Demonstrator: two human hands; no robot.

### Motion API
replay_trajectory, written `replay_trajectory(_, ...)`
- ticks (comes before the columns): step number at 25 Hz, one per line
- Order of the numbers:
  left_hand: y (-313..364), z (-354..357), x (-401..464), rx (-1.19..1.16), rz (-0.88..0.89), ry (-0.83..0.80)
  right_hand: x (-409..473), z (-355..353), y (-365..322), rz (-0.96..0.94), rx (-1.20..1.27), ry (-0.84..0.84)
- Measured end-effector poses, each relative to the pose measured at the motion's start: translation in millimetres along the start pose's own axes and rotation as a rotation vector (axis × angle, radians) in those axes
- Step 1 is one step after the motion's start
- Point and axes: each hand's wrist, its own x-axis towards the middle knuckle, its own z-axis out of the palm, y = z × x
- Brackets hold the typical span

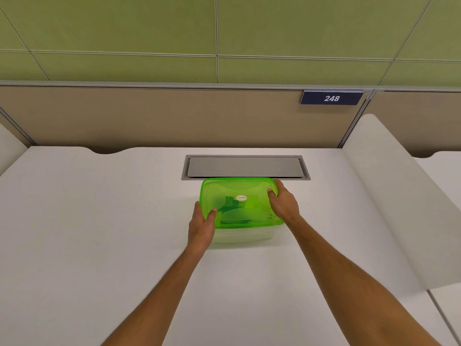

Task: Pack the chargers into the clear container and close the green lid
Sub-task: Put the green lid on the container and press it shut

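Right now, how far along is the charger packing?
Looks mostly done: dark shapes, probably the chargers, show through the green lid, which already sits on the clear container. No loose chargers are visible on the desk. In hand: the left hand and right hand press on opposite lid edges. Left: confirming that the lid has snapped shut all round; I can't tell that from here.

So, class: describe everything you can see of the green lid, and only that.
The green lid is translucent bright green plastic, rectangular with rounded corners, bearing a small oval sticker near its middle. It lies flat on the clear container, covering its top; whether it is snapped shut cannot be told. Dark shapes show dimly through it. The left hand holds its near-left corner, thumb on top; the right hand grips its right edge. It sits just before the desk's grey hatch.
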Motion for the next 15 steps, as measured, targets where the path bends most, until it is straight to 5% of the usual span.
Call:
replay_trajectory(7, -13, -6, 0, 0.033, 0.016, 0.17, -2, 2, -3, 0.162, -0.219, -0.024)
replay_trajectory(15, -6, -14, -4, -0.404, -0.242, 0.05, -7, -2, -11, 0.224, -0.249, -0.11)
